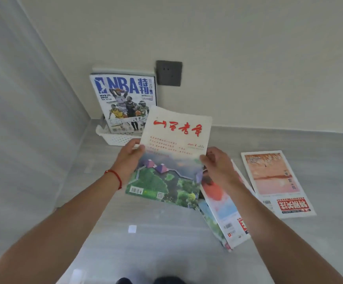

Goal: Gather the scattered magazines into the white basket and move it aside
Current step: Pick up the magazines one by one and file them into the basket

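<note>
Both-handed, magazine [172, 152] edges above floor [146, 232]

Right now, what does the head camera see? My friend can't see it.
Two hands, left hand and right hand, hold a magazine with red writing above the floor, near a white basket holding an NBA magazine. More magazines lie on the floor to the right.
</note>
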Tool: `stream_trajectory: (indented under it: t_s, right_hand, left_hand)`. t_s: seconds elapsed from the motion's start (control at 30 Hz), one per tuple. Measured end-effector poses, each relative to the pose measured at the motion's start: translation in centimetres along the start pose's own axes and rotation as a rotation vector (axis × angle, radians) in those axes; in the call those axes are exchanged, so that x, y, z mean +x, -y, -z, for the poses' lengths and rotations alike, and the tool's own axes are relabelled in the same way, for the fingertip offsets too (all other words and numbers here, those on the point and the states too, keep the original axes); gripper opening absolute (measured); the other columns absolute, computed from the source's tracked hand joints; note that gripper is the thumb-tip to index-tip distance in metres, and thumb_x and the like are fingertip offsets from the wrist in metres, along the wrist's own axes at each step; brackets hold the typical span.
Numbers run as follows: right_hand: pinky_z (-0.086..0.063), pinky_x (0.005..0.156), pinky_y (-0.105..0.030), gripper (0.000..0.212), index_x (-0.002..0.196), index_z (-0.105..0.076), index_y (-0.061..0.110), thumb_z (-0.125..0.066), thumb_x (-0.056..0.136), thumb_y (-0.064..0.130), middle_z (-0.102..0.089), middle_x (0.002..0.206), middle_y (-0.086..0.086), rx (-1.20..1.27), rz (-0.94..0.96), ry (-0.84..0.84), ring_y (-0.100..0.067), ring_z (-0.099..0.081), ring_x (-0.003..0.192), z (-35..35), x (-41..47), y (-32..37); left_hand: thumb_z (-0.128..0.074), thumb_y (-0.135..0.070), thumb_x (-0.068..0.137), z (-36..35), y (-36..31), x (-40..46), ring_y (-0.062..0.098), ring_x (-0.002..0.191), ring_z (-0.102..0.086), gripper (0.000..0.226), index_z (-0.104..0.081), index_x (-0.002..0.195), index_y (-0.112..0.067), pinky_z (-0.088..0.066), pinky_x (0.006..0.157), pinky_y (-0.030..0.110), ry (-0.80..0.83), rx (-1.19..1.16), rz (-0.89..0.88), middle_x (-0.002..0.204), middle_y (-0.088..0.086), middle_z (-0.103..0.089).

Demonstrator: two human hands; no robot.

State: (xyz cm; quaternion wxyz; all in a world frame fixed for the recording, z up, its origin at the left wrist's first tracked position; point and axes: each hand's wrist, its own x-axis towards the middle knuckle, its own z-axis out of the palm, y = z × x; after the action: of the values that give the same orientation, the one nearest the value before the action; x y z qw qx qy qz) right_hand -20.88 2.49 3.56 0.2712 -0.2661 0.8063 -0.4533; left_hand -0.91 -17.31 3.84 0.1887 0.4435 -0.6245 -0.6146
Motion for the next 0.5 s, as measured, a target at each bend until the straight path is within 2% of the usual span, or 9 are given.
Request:
stream_trajectory:
  t_s: [0.07,0.1,0.17,0.23,0.3,0.43,0.5]
  right_hand:
    - [-0.06,0.073,-0.03,0.002,0.092,-0.067,0.018,-0.066,0.092,0.016,-0.076,0.091,-0.002,-0.096,0.091,-0.037,-0.021,-0.073,0.079,-1.5,2.2,4.5]
    - [-0.057,0.071,-0.024,0.003,0.088,-0.069,0.017,-0.067,0.089,0.015,-0.076,0.087,-0.001,-0.132,0.114,-0.07,-0.021,-0.072,0.078,-2.3,3.1,6.4]
    - [-0.058,0.071,-0.028,0.004,0.083,-0.072,0.015,-0.068,0.086,0.015,-0.077,0.082,-0.001,-0.137,0.138,-0.123,-0.022,-0.074,0.077,-3.9,4.7,9.9]
    - [-0.061,0.074,-0.036,0.007,0.081,-0.072,0.015,-0.067,0.085,0.014,-0.078,0.081,0.001,-0.115,0.176,-0.159,-0.022,-0.075,0.075,-5.5,6.0,12.6]
    - [-0.062,0.074,-0.036,0.008,0.08,-0.072,0.013,-0.067,0.087,0.013,-0.077,0.081,0.0,-0.108,0.226,-0.206,-0.022,-0.075,0.076,-7.2,7.2,14.8]
    - [-0.054,0.069,-0.029,0.016,0.074,-0.067,0.007,-0.06,0.088,0.011,-0.072,0.073,-0.008,-0.097,0.234,-0.254,-0.029,-0.068,0.076,-9.8,9.8,17.7]
    - [-0.053,0.067,-0.03,0.018,0.073,-0.066,0.006,-0.057,0.088,0.01,-0.071,0.072,-0.012,-0.09,0.201,-0.242,-0.031,-0.066,0.075,-11.0,11.3,17.9]
  left_hand:
    - [-0.054,-0.021,0.102,3.5,-2.0,2.0,0.022,0.088,-0.065,0.012,-0.063,0.103,-0.03,-0.051,0.07,0.031,-0.06,0.107,-0.087,0.103,0.004,-0.071]
    - [-0.056,-0.019,0.101,5.2,-2.8,3.0,0.022,0.088,-0.064,0.01,-0.063,0.103,-0.025,-0.053,0.074,0.032,-0.089,0.172,-0.129,0.103,0.004,-0.07]
    - [-0.06,-0.016,0.098,8.1,-4.5,4.8,0.024,0.096,-0.069,0.008,-0.067,0.101,-0.015,-0.059,0.085,0.037,-0.152,0.276,-0.205,0.108,0.005,-0.073]
    - [-0.062,-0.014,0.096,10.4,-6.1,5.9,0.024,0.093,-0.07,0.012,-0.071,0.1,-0.008,-0.059,0.078,0.026,-0.269,0.343,-0.273,0.103,0.004,-0.074]
    - [-0.063,-0.011,0.094,12.1,-7.7,7.0,0.02,0.087,-0.068,0.013,-0.074,0.099,-0.005,-0.051,0.068,0.012,-0.381,0.368,-0.327,0.096,0.002,-0.072]
    - [-0.064,-0.011,0.09,14.7,-9.4,9.6,0.02,0.09,-0.073,0.014,-0.077,0.096,-0.01,-0.061,0.084,0.031,-0.478,0.307,-0.32,0.1,0.007,-0.078]
    - [-0.062,-0.01,0.09,15.1,-9.3,10.6,0.021,0.088,-0.074,0.015,-0.077,0.092,-0.008,-0.062,0.083,0.033,-0.491,0.306,-0.266,0.096,0.007,-0.079]
